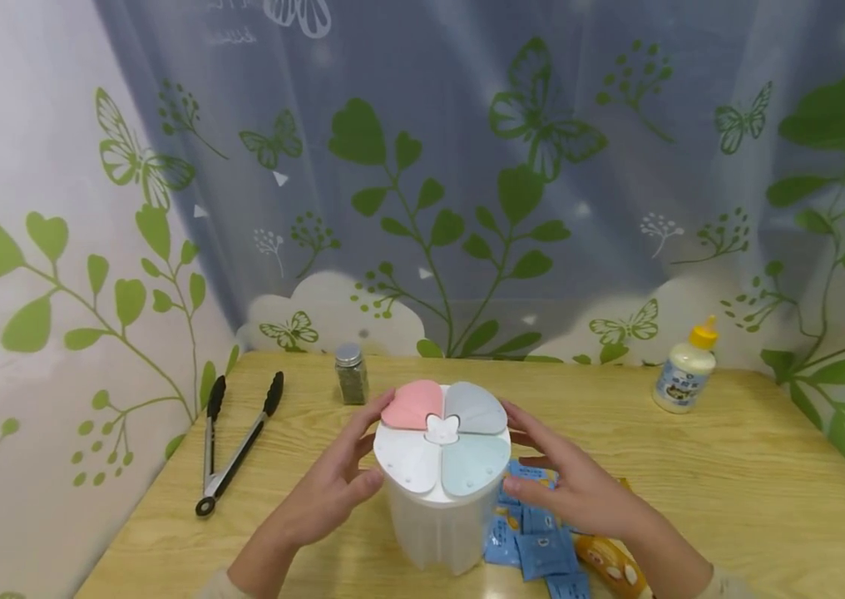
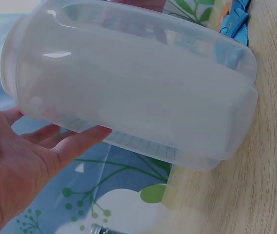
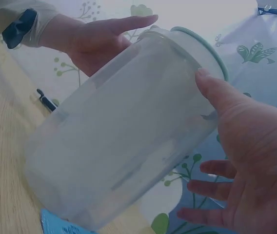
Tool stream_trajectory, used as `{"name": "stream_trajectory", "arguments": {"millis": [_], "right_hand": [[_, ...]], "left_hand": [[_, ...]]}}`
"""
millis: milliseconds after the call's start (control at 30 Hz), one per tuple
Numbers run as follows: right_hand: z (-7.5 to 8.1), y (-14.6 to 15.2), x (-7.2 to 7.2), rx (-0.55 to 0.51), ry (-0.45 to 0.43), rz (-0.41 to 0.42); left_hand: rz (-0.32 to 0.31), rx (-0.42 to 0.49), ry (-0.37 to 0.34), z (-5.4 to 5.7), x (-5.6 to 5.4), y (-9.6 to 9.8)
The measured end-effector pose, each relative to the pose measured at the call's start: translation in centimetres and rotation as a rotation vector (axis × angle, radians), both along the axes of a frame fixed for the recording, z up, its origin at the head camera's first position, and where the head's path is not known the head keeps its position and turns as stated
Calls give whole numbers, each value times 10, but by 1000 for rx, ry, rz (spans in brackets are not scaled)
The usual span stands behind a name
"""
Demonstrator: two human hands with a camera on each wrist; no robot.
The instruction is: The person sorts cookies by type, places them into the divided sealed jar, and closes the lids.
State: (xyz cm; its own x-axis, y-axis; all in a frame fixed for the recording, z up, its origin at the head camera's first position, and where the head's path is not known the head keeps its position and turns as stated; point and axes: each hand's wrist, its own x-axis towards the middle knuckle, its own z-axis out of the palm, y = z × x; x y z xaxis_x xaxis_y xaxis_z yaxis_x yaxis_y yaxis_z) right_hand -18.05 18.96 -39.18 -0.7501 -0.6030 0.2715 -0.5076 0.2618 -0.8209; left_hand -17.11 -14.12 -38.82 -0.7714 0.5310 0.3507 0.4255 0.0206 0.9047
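A tall clear plastic storage container (image 1: 439,528) stands on the table between my two hands. Its round lid (image 1: 407,460) has four petal-shaped flaps in pink, grey, white and pale green. My left hand (image 1: 327,491) is at its left side, fingers extended along the wall and thumb spread. In the left wrist view, the fingertips (image 2: 102,130) reach the container's side. On the other side is my right hand (image 1: 580,487), its thumb at the wall just under the lid in the right wrist view. The other fingers (image 3: 209,189) of that hand are spread and loosely straight.
Several blue packets (image 1: 546,551) and a yellow-brown package (image 1: 610,566) lie right of the container. Black-tipped tongs (image 1: 231,466) lie at the left. A spice jar (image 1: 351,378) and a yellow-capped bottle (image 1: 684,374) stand farther back, before a patterned curtain (image 1: 460,274).
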Motion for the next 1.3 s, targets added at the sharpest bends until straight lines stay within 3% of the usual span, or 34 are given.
{"name": "stream_trajectory", "arguments": {"millis": [233,700,867,1067,1133,1300], "right_hand": [[-4,-6,-2,-108,-16,79],[2,-14,5,-146,-7,77],[9,-21,8,-173,-33,29],[14,-36,8,-101,59,-52],[14,-38,8,-93,65,-70],[12,-40,10,-86,56,-113]], "left_hand": [[-34,21,-36,-1,-1,6],[36,-36,41,-5,-1,7],[102,-65,53,0,-1,9],[143,-66,98,7,-2,13],[141,-56,119,7,-3,13],[59,9,157,2,-7,12]]}}
